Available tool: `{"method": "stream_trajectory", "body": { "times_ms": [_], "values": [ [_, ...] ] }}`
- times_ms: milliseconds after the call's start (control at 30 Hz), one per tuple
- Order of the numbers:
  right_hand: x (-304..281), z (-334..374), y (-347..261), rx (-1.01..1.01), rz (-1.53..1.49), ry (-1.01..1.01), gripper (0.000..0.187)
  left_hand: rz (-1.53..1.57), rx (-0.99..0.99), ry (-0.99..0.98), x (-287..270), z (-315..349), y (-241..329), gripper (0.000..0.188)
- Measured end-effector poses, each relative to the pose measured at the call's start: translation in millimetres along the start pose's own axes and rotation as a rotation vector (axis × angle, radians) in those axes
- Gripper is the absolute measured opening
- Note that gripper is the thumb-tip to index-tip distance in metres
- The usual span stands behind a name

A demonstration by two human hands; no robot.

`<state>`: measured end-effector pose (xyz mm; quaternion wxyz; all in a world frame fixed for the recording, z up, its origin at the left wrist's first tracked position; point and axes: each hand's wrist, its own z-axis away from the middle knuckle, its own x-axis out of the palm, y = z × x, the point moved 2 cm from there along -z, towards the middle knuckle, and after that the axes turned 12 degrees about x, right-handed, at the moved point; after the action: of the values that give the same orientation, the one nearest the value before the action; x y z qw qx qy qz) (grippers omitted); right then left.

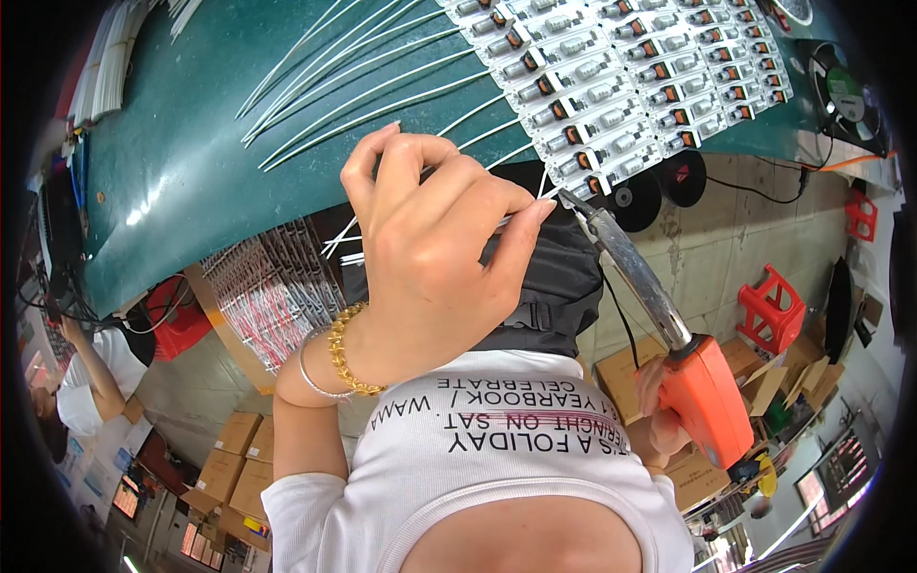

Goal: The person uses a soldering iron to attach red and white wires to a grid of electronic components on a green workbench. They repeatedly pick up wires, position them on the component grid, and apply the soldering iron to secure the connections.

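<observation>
The left hand (430,258), a gold bead bracelet and a thin silver bangle on its wrist, has its fingers (521,224) pinched narrow on a thin white wire (346,241) just at the near edge of the dark green bench (181,162). The right hand (659,411) has its fingers wrapped around the orange plastic grip of a soldering gun (702,392), whose long dull-metal barrel slants up so that its tip sits right at the pinched fingertips. Beyond the hands, rows of small glass-and-metal parts with orange bands on white strips (621,76) cover the bench, with long white leads (353,86) fanned out beside them. The raised left hand hides the spot where tip and wire come together. Red plastic stools (772,310) and cardboard boxes (234,458) stand on the floor.
</observation>
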<state>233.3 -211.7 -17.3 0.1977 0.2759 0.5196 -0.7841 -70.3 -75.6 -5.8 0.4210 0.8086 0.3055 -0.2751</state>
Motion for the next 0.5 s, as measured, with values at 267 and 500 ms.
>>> {"method": "stream_trajectory", "body": {
  "times_ms": [267, 500],
  "values": [
    [4.8, -17.1, -17.0, -0.269, -0.167, -0.196, 0.060, -0.018, 0.010, 0.006, 1.1, 1.2, 0.0, 0.013],
    [6.9, -22.8, -16.7, -0.332, -0.174, -0.300, 0.058, -0.028, 0.011, 0.009, 0.7, 1.6, -0.5, 0.013]
  ]
}}
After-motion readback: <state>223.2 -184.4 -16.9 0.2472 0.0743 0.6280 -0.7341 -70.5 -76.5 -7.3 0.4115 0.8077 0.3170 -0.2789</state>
